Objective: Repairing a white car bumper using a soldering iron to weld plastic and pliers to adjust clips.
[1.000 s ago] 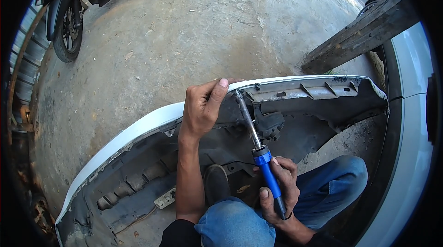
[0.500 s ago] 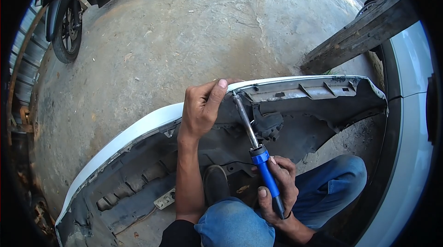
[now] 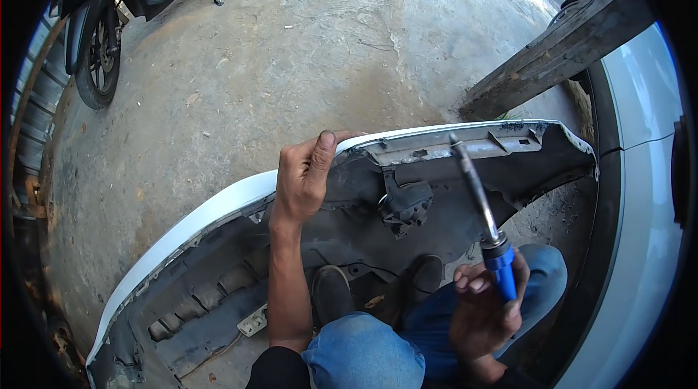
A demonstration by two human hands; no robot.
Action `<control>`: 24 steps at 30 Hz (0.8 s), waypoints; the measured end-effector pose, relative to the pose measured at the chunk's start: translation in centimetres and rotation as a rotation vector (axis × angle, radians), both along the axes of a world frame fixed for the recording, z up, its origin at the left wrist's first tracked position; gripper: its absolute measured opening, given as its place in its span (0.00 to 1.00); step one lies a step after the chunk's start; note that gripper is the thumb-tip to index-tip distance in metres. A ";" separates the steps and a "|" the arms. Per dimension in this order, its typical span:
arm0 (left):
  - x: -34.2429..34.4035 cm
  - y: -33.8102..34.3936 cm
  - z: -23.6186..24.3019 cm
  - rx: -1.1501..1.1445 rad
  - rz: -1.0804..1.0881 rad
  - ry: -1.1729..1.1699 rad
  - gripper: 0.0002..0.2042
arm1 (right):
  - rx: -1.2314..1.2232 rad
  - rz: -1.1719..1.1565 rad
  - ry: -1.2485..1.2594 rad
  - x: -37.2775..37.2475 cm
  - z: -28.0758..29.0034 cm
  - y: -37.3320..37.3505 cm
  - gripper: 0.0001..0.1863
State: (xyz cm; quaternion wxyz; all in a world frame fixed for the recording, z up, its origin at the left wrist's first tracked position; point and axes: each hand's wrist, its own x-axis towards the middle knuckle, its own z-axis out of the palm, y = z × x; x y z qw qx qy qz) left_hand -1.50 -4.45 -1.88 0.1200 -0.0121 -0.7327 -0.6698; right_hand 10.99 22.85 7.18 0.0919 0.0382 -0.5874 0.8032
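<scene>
Left grip [image 3: 298, 182] clasped the white bumper [image 3: 356, 185] by its far rim, the shell spreading both sides. Right grip [image 3: 486, 309] held the soldering iron [image 3: 486, 214], shaft ahead. Judged: bumper light, springy, rim-held; iron light, possibly hot, handle only.

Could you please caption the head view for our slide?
Left hand gripping a curved white bumper, right hand holding a blue-handled metal soldering iron.

The person is wearing faded blue jeans [image 3: 363, 351], dark round-toed shoes [image 3: 333, 294] with a paler edge showing on the left one, and black sleeves [image 3: 279, 369] that are leaving the left forearm [image 3: 289, 294] bare.
</scene>
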 end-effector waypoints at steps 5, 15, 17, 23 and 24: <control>-0.5 1.1 1.9 -0.093 -0.002 0.134 0.18 | -0.525 -0.021 -0.226 -3.8 5.7 3.6 0.28; -0.3 -0.2 0.6 -0.277 -0.027 0.149 0.39 | -0.442 0.071 -0.742 -8.4 10.5 7.7 0.23; 0.0 -0.3 0.4 -0.198 -0.035 0.135 0.44 | -0.421 0.249 -0.750 -8.2 11.0 9.3 0.34; 0.4 -2.1 0.7 0.492 0.232 0.017 0.25 | -0.234 0.219 -0.707 -9.4 11.5 12.5 0.35; 0.5 -2.2 -0.1 0.495 0.330 0.009 0.19 | -0.236 0.257 -0.691 -9.3 10.3 13.3 0.35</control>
